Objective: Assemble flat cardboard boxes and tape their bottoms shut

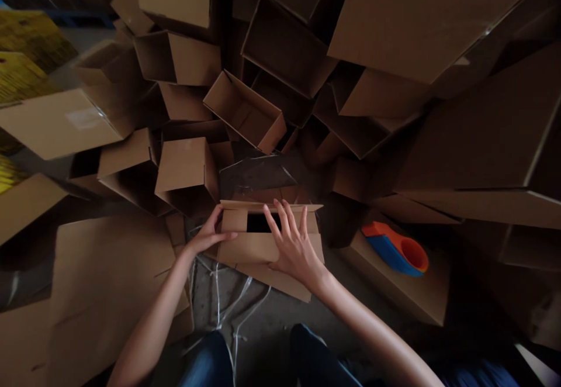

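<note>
The person's left hand point(211, 236) grips the left end of a small, brown, rectangular cardboard box point(249, 248); the spread right hand point(294, 249) contacts its partly open top, ahead of the blue-clad knees point(208, 359).

plain brown box point(249, 248); orange-and-blue object point(393, 251); blue trousers point(210, 360); grey floor point(269, 331)

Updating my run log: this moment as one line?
left hand: small box, left end | right hand: spread over top | small box: partly open

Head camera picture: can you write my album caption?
Two hands on a partly open cardboard box, amid many other boxes.
</note>
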Demonstrator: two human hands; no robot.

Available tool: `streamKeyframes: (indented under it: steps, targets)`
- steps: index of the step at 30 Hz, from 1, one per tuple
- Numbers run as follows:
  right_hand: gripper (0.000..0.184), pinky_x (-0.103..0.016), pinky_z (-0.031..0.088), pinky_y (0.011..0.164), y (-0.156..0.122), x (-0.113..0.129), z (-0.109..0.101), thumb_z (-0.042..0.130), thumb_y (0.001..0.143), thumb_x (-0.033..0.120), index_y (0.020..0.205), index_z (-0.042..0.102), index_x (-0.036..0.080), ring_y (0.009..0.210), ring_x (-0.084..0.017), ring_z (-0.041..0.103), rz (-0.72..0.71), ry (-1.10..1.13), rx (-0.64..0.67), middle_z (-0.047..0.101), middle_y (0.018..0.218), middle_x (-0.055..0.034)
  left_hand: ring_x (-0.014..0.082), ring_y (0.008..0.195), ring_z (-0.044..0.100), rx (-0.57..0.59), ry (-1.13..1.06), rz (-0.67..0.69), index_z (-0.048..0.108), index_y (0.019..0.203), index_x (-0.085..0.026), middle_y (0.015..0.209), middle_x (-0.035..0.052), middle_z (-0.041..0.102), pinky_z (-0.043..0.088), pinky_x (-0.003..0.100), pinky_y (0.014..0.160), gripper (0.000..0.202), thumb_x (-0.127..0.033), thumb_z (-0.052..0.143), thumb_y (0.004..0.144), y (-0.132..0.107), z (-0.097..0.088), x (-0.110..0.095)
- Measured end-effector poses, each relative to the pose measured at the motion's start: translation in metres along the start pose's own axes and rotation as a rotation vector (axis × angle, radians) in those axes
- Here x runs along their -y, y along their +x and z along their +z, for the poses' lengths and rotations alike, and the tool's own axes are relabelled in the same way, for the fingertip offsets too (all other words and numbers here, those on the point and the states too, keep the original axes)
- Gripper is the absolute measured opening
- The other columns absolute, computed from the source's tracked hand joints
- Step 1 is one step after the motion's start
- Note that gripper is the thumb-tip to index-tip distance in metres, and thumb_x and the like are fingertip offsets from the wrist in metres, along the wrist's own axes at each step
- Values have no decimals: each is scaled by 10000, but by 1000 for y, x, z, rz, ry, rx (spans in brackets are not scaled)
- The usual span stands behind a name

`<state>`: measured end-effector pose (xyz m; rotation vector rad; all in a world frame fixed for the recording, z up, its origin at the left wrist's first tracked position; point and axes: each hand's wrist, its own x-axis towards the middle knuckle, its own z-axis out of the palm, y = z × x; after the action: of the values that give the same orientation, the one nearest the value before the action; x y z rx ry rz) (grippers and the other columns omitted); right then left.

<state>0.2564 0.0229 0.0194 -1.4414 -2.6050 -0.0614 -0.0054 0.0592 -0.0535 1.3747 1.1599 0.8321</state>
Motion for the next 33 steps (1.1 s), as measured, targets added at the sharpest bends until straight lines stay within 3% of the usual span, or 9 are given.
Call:
streamKeyframes:
  steps: [5,9,13,19,25,28,33]
  targets:
    - [1289,-682,-51,1149,-11,2,-1,821,608,558,1565,94,90,1455,-416,200,30,64,-13,265,1572,-231,311,1336,452,54,6,14,394,1386,-269,1421,97,484,376,480,1107,799,-415,786,705,-4,0,-2]
    - [1238,-648,-81,1167,-13,4,-1,814,643,508,1559,104,74,1434,-394,267,45,118,-25,326,1548,-224,306,1396,385,56,32,87,452,1319,-268,1488,99,434,333,488,1136,703,-407,787,717,-6,0,-1]
    - [1071,-605,-86,1191,-23,9,4,776,728,387,1555,156,109,1397,-338,357,67,173,-35,405,1518,-173,295,1415,365,22,55,126,472,1270,-274,1475,108,461,276,521,1156,639,-387,789,727,-6,0,0]
    - [876,-579,61,1223,-38,15,15,718,796,206,1532,247,139,1347,-290,438,65,194,-38,493,1465,-120,315,1412,369,53,91,117,516,1282,-283,1487,107,453,277,533,1153,673,-418,811,693,-9,-4,-7]
    - [730,-601,123,1213,-31,12,4,727,804,261,1453,411,151,1247,-288,535,28,207,-31,604,1329,-125,329,1436,327,51,91,99,442,1432,-311,1555,92,383,248,511,1175,798,-493,767,727,-14,-5,-12]
    - [579,-591,174,1204,-26,10,-2,676,860,331,1383,497,162,1174,-268,583,41,231,-36,638,1266,-109,317,1454,291,18,137,169,489,1414,-312,1569,81,360,215,501,1189,706,-494,725,774,-19,-2,-13]
    - [266,-542,304,1163,-18,5,-1,520,964,196,1194,644,245,946,-201,661,75,225,-5,707,1086,-36,280,1487,215,-53,193,158,540,1372,-362,1622,5,253,204,482,1199,501,-459,605,885,-28,7,-12]
